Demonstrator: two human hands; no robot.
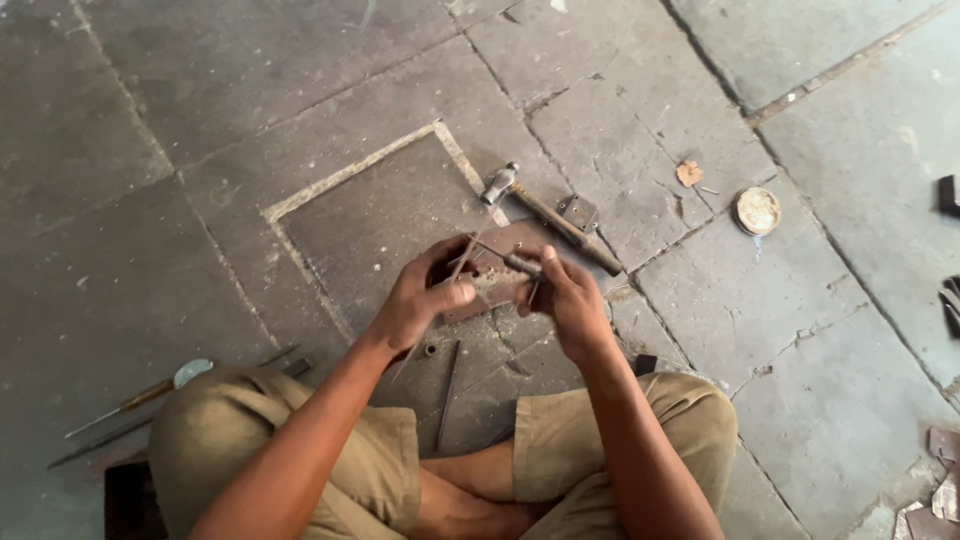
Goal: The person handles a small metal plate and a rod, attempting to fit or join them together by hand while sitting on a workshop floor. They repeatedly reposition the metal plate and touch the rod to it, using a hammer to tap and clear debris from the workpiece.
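Note:
I sit cross-legged on a stone floor. My left hand [420,298] grips a thin metal rod [460,262] that slants up and to the right. My right hand [568,298] holds a short dark metal tool [520,263] whose tip meets the rod between the two hands. Under the hands lies a flat rusty metal plate [497,288]. Just beyond them a hammer [545,215] with a steel head and wooden handle rests on the floor, with a small metal hinge [579,212] beside it.
A long thin rod [446,395] and a small ring [431,350] lie before my legs. A screwdriver [135,400] and a small disc [192,372] lie at left. A round tin lid [757,210] sits at right, with metal scraps [940,480] at the lower right.

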